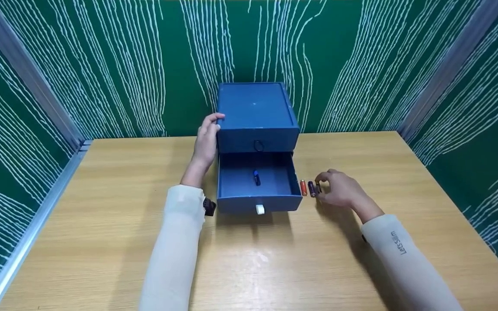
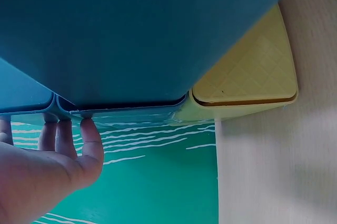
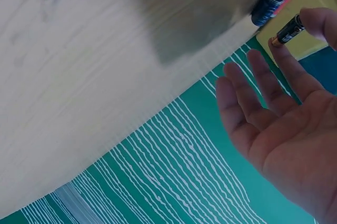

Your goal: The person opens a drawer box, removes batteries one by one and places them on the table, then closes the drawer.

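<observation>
Most of the table is taken in from the head — forward and down, with the drawers at middle distance and the wall behind. From the left wrist, the drawers are faced very closely, the view turned sideways. From the right wrist, the batteries are seen nearby, the table slanting across the top. The left hand is shared by head and left wrist, the right hand and batteries by head and right wrist — the wall by all three.

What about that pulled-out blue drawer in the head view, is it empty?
No, a small blue-and-black object lies inside the drawer, on its floor.
</observation>
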Motion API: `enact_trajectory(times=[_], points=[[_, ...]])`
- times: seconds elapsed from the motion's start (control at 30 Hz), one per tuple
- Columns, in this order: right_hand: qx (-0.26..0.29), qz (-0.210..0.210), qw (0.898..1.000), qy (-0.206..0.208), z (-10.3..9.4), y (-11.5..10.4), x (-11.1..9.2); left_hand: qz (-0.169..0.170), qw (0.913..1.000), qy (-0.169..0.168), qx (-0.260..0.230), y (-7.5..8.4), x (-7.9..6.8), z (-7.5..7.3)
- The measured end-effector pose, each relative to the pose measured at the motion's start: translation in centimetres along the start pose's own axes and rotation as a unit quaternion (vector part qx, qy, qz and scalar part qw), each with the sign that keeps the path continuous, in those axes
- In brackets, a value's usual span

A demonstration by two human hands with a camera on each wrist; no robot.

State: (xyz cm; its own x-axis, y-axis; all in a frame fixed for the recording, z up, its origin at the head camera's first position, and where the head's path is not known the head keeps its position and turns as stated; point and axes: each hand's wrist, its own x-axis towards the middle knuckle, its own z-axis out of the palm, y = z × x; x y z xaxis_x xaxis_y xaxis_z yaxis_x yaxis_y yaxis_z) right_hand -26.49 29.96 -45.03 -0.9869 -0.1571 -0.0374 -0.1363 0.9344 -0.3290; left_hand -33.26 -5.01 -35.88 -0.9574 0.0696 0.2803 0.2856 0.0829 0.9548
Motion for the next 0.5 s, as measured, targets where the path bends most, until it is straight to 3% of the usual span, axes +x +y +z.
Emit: enact_trajectory(times=[0.3,0.5], points=[[-0.031,-0.019,0.999,0.010,0.33,0.39,0.43,0.010,0.9998,0.002,-0.015,-0.01,0.03,-0.06],[-0.032,0.000,0.999,-0.015,0.34,0.27,0.70,0.001,0.9999,0.000,-0.010,0.04,0.05,-0.14]])
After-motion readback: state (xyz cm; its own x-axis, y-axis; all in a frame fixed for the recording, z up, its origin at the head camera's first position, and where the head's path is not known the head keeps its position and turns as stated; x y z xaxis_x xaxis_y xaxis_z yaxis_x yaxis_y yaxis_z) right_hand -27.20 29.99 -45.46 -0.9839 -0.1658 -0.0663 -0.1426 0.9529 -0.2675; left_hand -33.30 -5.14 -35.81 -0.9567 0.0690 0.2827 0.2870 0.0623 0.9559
